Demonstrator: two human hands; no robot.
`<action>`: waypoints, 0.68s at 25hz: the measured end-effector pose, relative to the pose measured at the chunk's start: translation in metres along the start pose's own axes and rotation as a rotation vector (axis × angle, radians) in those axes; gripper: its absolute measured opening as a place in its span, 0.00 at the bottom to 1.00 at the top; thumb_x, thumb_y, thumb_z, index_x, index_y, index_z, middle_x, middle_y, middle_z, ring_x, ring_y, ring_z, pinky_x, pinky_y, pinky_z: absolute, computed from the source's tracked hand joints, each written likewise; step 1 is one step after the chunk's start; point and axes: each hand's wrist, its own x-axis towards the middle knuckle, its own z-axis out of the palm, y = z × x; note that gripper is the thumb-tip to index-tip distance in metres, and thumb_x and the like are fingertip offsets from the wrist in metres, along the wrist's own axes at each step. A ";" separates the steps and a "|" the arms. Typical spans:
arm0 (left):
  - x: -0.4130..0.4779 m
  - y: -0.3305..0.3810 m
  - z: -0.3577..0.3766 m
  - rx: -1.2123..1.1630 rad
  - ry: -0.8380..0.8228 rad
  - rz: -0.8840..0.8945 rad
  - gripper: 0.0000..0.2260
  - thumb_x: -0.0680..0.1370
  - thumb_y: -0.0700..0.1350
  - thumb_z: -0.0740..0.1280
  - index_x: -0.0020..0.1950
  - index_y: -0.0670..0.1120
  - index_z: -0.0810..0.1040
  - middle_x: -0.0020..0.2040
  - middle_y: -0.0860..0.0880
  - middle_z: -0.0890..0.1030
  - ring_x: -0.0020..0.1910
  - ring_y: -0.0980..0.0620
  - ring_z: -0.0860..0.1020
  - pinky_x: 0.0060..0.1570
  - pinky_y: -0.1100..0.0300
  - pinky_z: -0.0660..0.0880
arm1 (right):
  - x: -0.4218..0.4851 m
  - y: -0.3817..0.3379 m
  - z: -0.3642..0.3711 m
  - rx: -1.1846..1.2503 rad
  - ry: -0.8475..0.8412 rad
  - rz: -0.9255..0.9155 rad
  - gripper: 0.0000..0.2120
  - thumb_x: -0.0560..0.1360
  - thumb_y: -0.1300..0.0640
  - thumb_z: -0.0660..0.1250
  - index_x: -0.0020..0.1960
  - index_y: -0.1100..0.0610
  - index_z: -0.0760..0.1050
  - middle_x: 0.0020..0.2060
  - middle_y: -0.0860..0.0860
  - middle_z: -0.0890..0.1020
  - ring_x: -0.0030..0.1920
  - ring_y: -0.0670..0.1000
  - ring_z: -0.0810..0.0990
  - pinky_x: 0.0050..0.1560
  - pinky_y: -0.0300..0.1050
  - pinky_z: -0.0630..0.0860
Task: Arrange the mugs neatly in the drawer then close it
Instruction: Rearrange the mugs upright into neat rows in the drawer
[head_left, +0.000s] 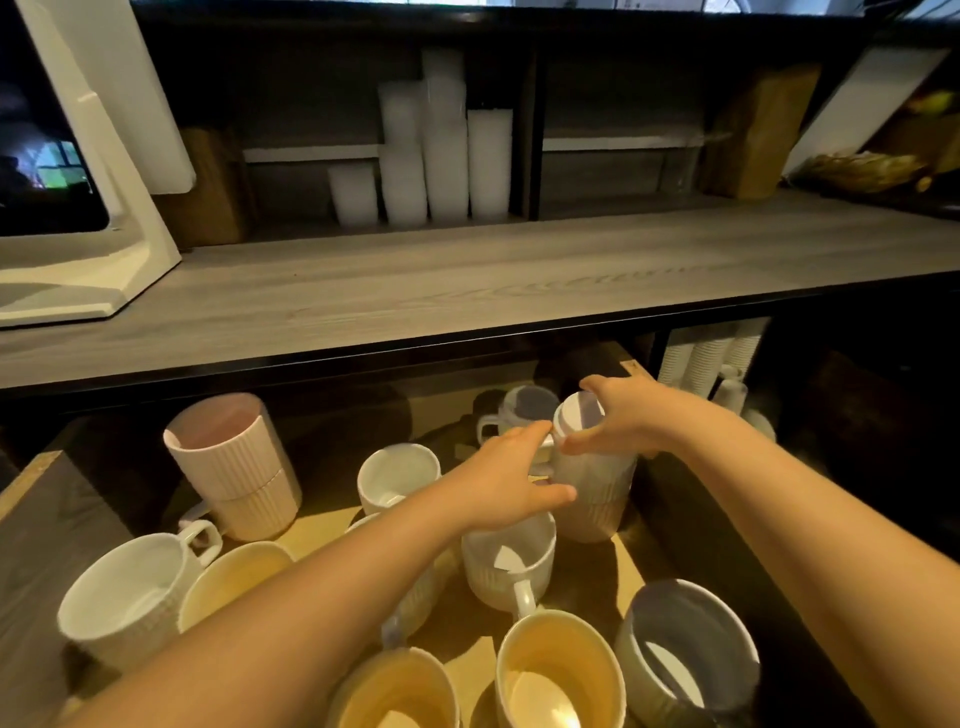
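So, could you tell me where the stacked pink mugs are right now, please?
In the head view, the pink stacked mugs stand at the back left of the drawer, behind a white mug.

A grey wood-grain table (467, 291) ran across, with dim dark shelving (530, 130) behind it holding stacked white plastic cups (441, 156), a white screen stand (145, 244) at left, brown paper bags (758, 130) right.
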 end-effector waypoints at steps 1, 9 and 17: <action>0.000 0.001 0.001 -0.009 -0.002 0.000 0.32 0.75 0.55 0.66 0.74 0.54 0.56 0.74 0.50 0.63 0.71 0.48 0.64 0.66 0.53 0.66 | 0.000 0.001 0.000 0.012 0.003 0.008 0.37 0.70 0.40 0.68 0.72 0.54 0.60 0.67 0.54 0.71 0.64 0.55 0.72 0.51 0.44 0.76; -0.021 0.003 -0.013 -0.067 0.067 -0.003 0.36 0.73 0.52 0.70 0.75 0.52 0.53 0.73 0.51 0.64 0.69 0.51 0.66 0.63 0.59 0.68 | -0.008 0.001 -0.013 0.108 0.131 -0.084 0.37 0.64 0.42 0.73 0.68 0.53 0.66 0.60 0.53 0.75 0.52 0.52 0.75 0.43 0.41 0.74; -0.067 -0.009 -0.052 -0.328 0.197 -0.044 0.34 0.69 0.50 0.74 0.70 0.55 0.59 0.64 0.56 0.69 0.63 0.57 0.68 0.62 0.60 0.69 | -0.028 -0.024 -0.029 0.646 -0.073 -0.352 0.22 0.70 0.51 0.71 0.60 0.46 0.66 0.51 0.49 0.75 0.49 0.51 0.79 0.40 0.40 0.81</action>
